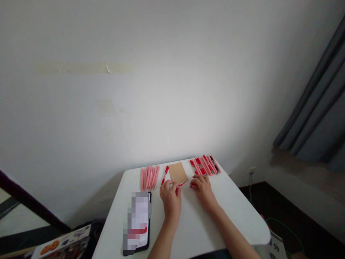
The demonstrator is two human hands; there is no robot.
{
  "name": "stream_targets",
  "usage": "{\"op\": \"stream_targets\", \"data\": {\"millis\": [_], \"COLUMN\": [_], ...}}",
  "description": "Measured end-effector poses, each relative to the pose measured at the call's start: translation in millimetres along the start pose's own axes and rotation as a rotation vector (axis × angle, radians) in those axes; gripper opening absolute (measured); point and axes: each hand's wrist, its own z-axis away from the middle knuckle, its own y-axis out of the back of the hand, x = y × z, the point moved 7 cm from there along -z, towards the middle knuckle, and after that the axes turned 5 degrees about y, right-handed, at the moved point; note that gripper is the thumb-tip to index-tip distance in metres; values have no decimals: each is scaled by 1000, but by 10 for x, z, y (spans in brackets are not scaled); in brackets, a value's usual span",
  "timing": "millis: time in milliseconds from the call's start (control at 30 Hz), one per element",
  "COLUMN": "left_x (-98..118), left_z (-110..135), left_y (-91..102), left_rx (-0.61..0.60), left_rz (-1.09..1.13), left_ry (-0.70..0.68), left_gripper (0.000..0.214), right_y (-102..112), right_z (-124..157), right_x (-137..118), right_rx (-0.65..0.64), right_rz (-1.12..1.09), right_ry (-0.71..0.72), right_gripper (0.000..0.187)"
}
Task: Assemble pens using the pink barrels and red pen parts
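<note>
Our left hand [170,198] grips a slim red pen [182,184], right hand [202,187] pinches a tiny red bit [192,185], and slack fingers could roll it off the white table's right edge [250,211].

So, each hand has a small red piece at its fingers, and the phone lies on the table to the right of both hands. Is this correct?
The phone is not on the right: the head view shows it on the table, left of both the left hand and the right hand. Each hand does have a small red piece.
</note>
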Motion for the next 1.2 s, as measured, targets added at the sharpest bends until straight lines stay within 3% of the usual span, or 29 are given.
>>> {"op": "stream_targets", "data": {"millis": [633, 1200], "left_x": [-29, -23], "left_z": [-27, -21], "left_y": [-23, -71], "left_rx": [-37, -69], "left_rz": [15, 67], "left_ry": [12, -19], "left_gripper": [12, 14], "right_y": [41, 56], "right_z": [-50, -54], "right_x": [105, -34], "right_rx": [54, 5], "right_rz": [-115, -137], "right_ry": [-57, 18], "right_gripper": [19, 17]}}
